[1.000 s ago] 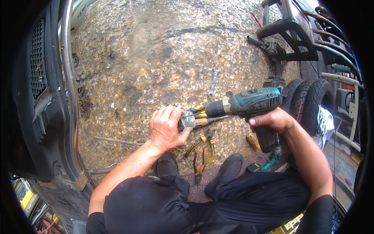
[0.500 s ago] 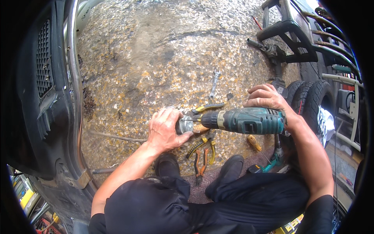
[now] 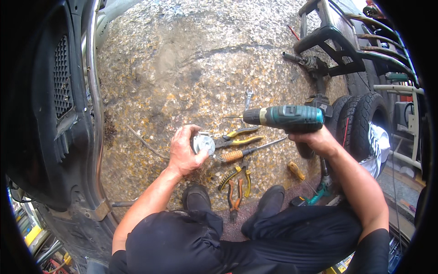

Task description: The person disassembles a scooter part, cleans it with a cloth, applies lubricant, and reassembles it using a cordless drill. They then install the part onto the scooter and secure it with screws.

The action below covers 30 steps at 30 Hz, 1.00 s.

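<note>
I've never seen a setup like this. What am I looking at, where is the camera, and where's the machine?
There is no robot here, just a person working with bare hands. The camera is worn on the head and looks down; its wide lens bends straight edges near the rim.

The left hand holds a round silver metal part. The right hand grips a teal and black drill, its bit clear of the part.

On the speckled ground lie yellow-handled pliers, an orange-handled screwdriver, a wrench partly hidden by the drill, and, by the shoes, orange-handled pliers. Tyres stand off to the right.
</note>
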Available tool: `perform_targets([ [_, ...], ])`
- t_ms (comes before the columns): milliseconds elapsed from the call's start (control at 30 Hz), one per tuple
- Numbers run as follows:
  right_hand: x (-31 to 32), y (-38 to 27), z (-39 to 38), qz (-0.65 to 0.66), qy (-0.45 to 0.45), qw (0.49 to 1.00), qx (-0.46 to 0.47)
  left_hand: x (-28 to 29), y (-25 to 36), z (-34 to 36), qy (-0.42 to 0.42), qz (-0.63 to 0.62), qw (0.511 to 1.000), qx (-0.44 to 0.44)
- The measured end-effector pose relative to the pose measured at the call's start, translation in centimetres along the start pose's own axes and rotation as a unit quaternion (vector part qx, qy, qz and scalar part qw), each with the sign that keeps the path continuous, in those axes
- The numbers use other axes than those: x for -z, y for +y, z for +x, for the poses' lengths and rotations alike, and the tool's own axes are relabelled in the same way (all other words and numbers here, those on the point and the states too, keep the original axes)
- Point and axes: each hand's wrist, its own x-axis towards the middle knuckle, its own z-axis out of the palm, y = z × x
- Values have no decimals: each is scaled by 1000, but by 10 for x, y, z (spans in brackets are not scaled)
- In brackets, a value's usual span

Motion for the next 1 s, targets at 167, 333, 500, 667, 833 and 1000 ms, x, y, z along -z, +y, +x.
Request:
perform_targets([
  [167, -22, 36, 0, 329, 40, 929, -165, 7, -6, -1, 16, -14, 999, 28],
  [333, -16, 68, 8, 255, 23, 947, -195, 8, -8, -2, 24, -73, 995, 56],
  [500, -18, 88, 7, 117, 10, 963, -241, 11, -4, -1, 23, -105, 992, 67],
  [667, -14, 83, 3, 10, -44, 965, -260, 10, -12, -1, 30, -81, 994, 65],
  [833, -18, 69, 9, -175, -69, 970, -154, 6, -27, -3, 44, -58, 997, 22],
  [1000, -35, 58, 19, -298, -140, 941, -74, -1, -29, -5, 35, 39, 998, -44],
])
